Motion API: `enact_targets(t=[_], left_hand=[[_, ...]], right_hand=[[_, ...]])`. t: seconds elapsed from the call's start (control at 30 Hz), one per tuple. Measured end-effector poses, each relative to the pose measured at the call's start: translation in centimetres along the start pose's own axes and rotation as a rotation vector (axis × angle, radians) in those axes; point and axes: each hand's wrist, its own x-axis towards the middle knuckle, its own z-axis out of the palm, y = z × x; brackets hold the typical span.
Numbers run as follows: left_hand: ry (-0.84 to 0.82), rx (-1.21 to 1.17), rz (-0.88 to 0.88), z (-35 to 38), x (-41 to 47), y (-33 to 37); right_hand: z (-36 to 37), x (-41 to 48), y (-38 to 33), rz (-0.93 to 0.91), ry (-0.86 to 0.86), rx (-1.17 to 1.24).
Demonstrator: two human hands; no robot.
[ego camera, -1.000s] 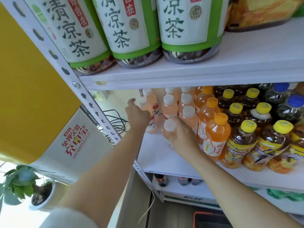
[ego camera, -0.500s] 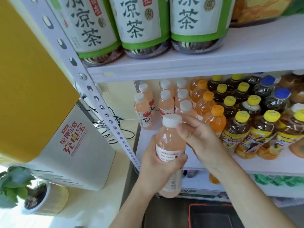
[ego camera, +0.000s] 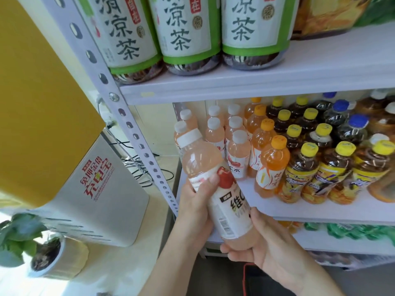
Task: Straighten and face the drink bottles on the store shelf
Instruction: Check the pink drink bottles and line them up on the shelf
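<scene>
Bottle (ego camera: 232, 210): held clear of shelf (ego camera: 320, 213), tilted, cap up-left (barcode showing); gripped mid-body by left hand (ego camera: 193, 212), fingers curled round; cupped at base by right hand (ego camera: 267, 246). Step judged: label check, mid-facing; next calls for standing upright before pink row (ego camera: 238, 153), label outward.

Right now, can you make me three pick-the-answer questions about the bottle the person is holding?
1. Where is the pink bottle?
A. lying on the top shelf
B. held by the left hand and right hand
C. on the floor

2. What colour is its cap?
A. white
B. blue
C. yellow

3. How does it sit?
A. straight up
B. upside down
C. tilted, cap up and leftward

Answers:
1 B: fingers of both hands wrap it in front of the shelf.
2 A: the cap is plainly white.
3 C: its base points down to the right.
</scene>
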Motion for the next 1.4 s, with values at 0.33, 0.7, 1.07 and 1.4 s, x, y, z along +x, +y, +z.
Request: enact_targets(t=[0.33, 0.7, 1.07, 1.4], left_hand=[[0.404, -0.092, 0.029, 3.1, 0.4, 0.2], [0.364, -0.207, -0.022, 7.0, -1.8, -1.3], [0.260, 0.181, 0.040, 9.6, -2.8, -1.5], [0.419, 0.169, 0.080, 8.4, -2.9, -1.2]], right_hand=[[1.2, -1.9, -0.2, -0.580, 0.594, -0.799], [-1.9, -6.3, -2.9, 0.122, 0.120, 0.231], [-3.4, -9.2, -2.3, -0.297, 0.151, -0.112], [-3.5, -8.6, -3.0, -0.597, 0.368, -0.866]])
